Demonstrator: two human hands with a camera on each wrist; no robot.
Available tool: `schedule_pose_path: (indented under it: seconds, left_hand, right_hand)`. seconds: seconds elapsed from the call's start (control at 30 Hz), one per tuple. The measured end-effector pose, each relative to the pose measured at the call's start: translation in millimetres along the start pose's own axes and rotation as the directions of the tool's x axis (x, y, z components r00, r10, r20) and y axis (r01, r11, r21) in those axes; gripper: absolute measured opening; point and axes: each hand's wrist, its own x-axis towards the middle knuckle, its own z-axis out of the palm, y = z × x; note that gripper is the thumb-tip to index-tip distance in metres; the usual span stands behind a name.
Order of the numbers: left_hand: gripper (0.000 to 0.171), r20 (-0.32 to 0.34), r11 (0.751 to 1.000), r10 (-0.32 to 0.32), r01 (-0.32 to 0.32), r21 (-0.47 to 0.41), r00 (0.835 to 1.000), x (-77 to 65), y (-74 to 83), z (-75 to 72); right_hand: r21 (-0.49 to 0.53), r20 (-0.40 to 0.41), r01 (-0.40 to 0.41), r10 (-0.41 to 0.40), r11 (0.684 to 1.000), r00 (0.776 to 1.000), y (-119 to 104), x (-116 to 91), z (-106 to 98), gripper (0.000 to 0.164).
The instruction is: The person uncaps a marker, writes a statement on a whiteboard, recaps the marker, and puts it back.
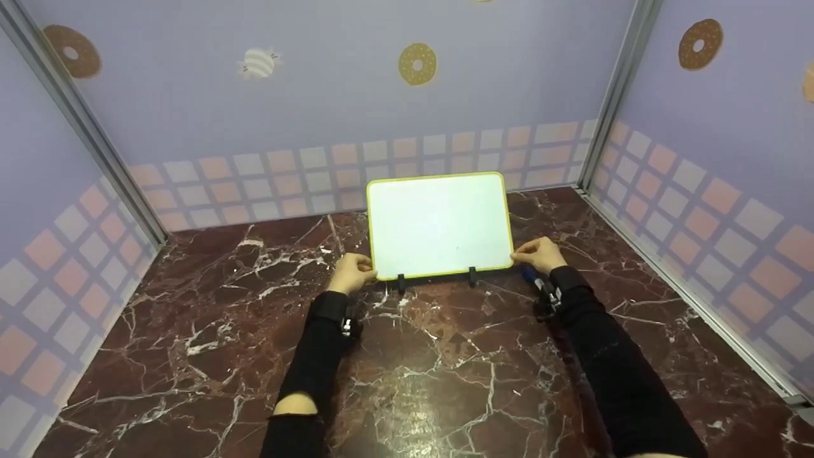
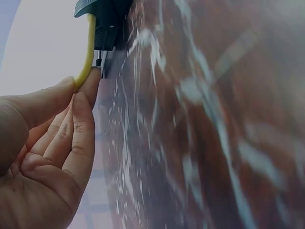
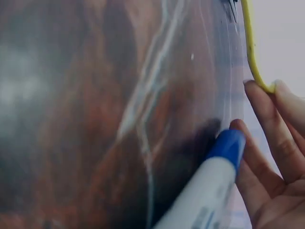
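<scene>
- Left hand (image 1: 351, 272): thumb and fingertips closed together on the lower left corner of the whiteboard (image 1: 442, 226), pinching its yellow rim (image 2: 89, 47). My other fingers are bent, bunched beside the pinch.
- Right hand (image 1: 542, 254): thumb and index finger pinch the lower right corner. The remaining fingers are slightly bent, spread apart from the pinch, off the board.
- Whiteboard: between my two hands, toward the back of the marbled table (image 1: 210, 343), white face toward me. It stands up on its long edge, with two black feet (image 1: 401, 283) showing along the bottom.
- Marker (image 3: 202, 195): white barrel, blue cap, just under my right hand. The cap overlaps a lower finger in the right wrist view; cannot tell whether they touch.
- Sleeves (image 1: 623, 369): black, both forearms reaching forward over the table.
- Behind the board: lilac wall (image 1: 331, 102) with doughnut prints and pink-and-white checks.
</scene>
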Motion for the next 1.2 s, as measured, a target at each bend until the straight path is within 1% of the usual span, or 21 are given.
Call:
schedule_pose_path:
  seconds: [0.1,0.17,0.2,0.23,0.3,0.33,0.4,0.5,0.63,0.73,0.87,1.0,1.1,1.2]
  left_hand:
    - [0.031,0.034,1.000,0.011,-0.011,0.000,0.999,-6.0,-10.0,-12.4]
    - [0.031,0.049,1.000,0.010,-0.011,0.008,0.999,-13.5,-12.2,-19.7]
    - [0.032,0.054,1.000,0.011,-0.012,0.015,0.998,-18.2,-12.5,-23.1]
    - [0.033,0.061,0.998,-0.036,0.033,0.058,0.998,-30.0,-0.3,-28.7]
    - [0.031,0.069,0.996,-0.010,0.003,0.088,0.998,-39.3,-2.3,-34.8]
    - [0.030,0.074,0.995,-0.007,-0.001,0.100,0.997,-44.1,-2.7,-38.0]
    - [0.027,0.095,0.995,0.006,-0.016,0.103,0.995,-52.9,-4.2,-44.9]
    - [0.023,0.149,0.997,0.016,-0.027,0.070,0.989,-63.5,-7.8,-54.8]
    - [0.021,0.212,1.000,-0.001,0.000,0.003,0.977,-77.1,-12.4,-64.8]
    - [0.022,0.247,0.999,-0.015,0.024,-0.031,0.969,-89.7,-13.6,-70.5]
    - [0.020,0.272,0.998,-0.017,0.031,-0.047,0.962,-105.5,-15.0,-75.7]
    - [0.018,0.280,0.998,-0.022,0.036,-0.045,0.960,-119.1,-16.4,-80.0]
    - [0.020,0.292,0.998,-0.017,0.036,-0.057,0.956,-126.7,-17.3,-82.3]
    - [0.023,0.306,0.996,0.010,0.018,-0.088,0.952,-130.5,-18.3,-82.3]
  right_hand:
    - [-0.013,0.043,0.005,-0.005,1.000,0.999,-10,-2,4,0.030]
    - [-0.012,0.071,0.027,-0.026,1.000,0.997,-16,-4,7,0.031]
    - [-0.009,0.083,0.037,-0.036,0.999,0.996,-18,-5,9,0.031]
    - [-0.001,0.096,0.047,-0.047,0.999,0.994,-20,-6,11,0.030]
    - [0.015,0.121,0.076,-0.077,0.997,0.990,-23,-9,15,0.028]
    - [0.028,0.133,0.088,-0.091,0.996,0.987,-24,-10,17,0.027]
    - [0.056,0.152,0.112,-0.120,0.992,0.981,-27,-14,20,0.026]
    - [0.075,0.179,0.138,-0.149,0.988,0.973,-34,-21,24,0.025]
    - [0.100,0.204,0.131,-0.149,0.986,0.968,-41,-31,30,0.025]
    - [0.137,0.216,0.125,-0.153,0.983,0.964,-43,-39,35,0.024]
    - [0.196,0.232,0.117,-0.162,0.974,0.959,-46,-53,41,0.022]
    - [0.245,0.248,0.121,-0.182,0.962,0.951,-49,-65,44,0.021]
    - [0.263,0.248,0.145,-0.212,0.954,0.945,-50,-72,45,0.021]
    - [0.279,0.236,0.160,-0.229,0.947,0.945,-50,-75,46,0.021]
